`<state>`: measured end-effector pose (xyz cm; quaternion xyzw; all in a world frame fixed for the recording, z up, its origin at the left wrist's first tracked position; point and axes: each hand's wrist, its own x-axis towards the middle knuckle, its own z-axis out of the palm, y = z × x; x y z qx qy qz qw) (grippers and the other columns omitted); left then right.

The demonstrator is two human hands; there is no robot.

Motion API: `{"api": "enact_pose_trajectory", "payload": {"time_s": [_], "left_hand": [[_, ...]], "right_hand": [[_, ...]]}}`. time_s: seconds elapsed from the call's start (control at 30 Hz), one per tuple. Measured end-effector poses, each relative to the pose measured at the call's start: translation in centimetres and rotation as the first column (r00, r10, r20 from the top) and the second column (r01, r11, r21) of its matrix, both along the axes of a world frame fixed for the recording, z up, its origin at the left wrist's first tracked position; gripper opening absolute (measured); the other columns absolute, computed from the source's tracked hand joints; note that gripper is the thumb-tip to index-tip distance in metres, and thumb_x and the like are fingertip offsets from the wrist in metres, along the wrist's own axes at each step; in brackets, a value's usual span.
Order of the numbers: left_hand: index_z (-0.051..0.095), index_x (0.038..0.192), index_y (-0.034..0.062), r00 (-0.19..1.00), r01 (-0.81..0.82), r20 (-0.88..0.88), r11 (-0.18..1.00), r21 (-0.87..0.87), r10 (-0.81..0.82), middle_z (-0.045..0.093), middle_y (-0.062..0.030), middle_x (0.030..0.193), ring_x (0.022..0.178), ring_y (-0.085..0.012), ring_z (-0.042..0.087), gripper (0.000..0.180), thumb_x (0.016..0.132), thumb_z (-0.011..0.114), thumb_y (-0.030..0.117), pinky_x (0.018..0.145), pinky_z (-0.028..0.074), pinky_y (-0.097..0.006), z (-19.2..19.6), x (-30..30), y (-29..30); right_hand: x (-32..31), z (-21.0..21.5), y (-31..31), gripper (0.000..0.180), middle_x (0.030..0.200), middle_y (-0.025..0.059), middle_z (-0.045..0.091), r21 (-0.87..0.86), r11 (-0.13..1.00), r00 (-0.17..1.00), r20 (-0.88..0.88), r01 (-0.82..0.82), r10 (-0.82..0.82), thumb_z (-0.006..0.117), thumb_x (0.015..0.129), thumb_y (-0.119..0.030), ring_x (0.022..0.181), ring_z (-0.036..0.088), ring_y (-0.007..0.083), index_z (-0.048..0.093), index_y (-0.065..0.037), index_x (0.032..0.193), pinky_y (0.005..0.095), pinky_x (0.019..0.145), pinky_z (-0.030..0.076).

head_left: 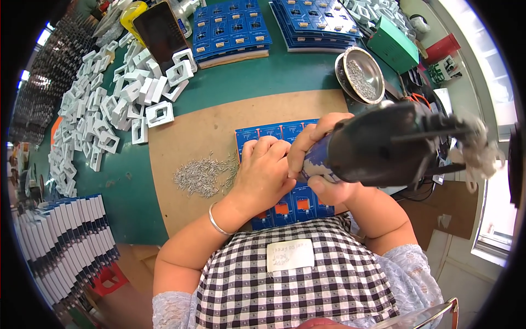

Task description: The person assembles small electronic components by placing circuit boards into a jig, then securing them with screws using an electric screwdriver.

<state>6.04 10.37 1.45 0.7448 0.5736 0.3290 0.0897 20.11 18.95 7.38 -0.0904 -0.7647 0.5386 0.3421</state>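
My right hand [308,143] is wrapped round a dark, blue-banded electric screwdriver [383,145], held above a blue circuit board panel [263,219]. The tool's tip is hidden behind my hands. Beside it, my left hand [263,172] rests on the panel with its fingers curled down. Whatever those fingers hold, if anything, cannot be made out. Orange-red parts show along the panel's near edge. Left of the panel, a heap of small silver screws [200,176] is spread on the brown board [181,131] under the work.
White plastic frames [131,98] are piled on the left, with a phone [160,34] behind them. Stacked blue panels [233,30] stand at the back. At the back right are a metal bowl [378,82] of small parts and a green box [392,46]. White-edged stacked pieces [71,236] stand lower left.
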Motion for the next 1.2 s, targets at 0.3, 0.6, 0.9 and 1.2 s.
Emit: {"api": "enact_pose_trajectory", "payload": {"time_s": [0.3,0.6,0.9,1.2], "left_hand": [[0.066,0.090,0.0127,1.000,0.002,0.003,1.000,-0.024,-0.002,0.057,0.0015,0.104,0.105,-0.0224,0.050,0.024,0.069,0.077,0.017,0.091,0.035,-0.043,0.1,0.3,0.3],[0.069,0.077,0.0181,0.999,0.025,0.050,0.998,-0.063,-0.022,0.062,0.0065,0.096,0.100,-0.0198,0.051,0.015,0.067,0.081,0.016,0.091,0.031,-0.042,0.7,0.8,0.7],[0.072,0.076,0.0198,1.000,0.025,0.009,0.997,-0.071,-0.024,0.062,0.0087,0.094,0.099,-0.0184,0.050,0.015,0.065,0.082,0.017,0.088,0.027,-0.041,0.6,2.1,1.5],[0.074,0.079,0.0191,0.999,0.037,0.023,0.992,-0.122,-0.035,0.064,0.0092,0.095,0.101,-0.0181,0.050,0.014,0.067,0.081,0.017,0.092,0.026,-0.041,0.4,1.7,1.6]], "right_hand": [[1.4,-2.8,1.0,0.064,0.083,0.0119,0.059,-0.160,0.985,0.947,-0.320,-0.061,0.006,0.083,0.076,-0.036,0.069,0.062,0.0211,0.041,-0.010,0.118,0.0341,0.062,0.053],[5.5,-1.2,1.6,0.058,0.080,0.0064,0.053,-0.461,0.884,0.720,-0.589,0.075,-0.368,0.061,0.085,-0.045,0.067,0.058,0.0223,0.039,-0.013,0.128,0.0387,0.064,0.050],[6.4,-2.2,0.9,0.059,0.081,0.0083,0.052,-0.446,0.886,0.765,-0.525,0.126,-0.373,0.063,0.086,-0.042,0.067,0.059,0.0236,0.035,-0.010,0.127,0.0392,0.066,0.052],[6.1,-2.0,0.9,0.059,0.082,0.0077,0.052,-0.428,0.896,0.786,-0.511,0.118,-0.348,0.062,0.086,-0.043,0.068,0.059,0.0227,0.035,-0.011,0.128,0.0391,0.066,0.051]]}}
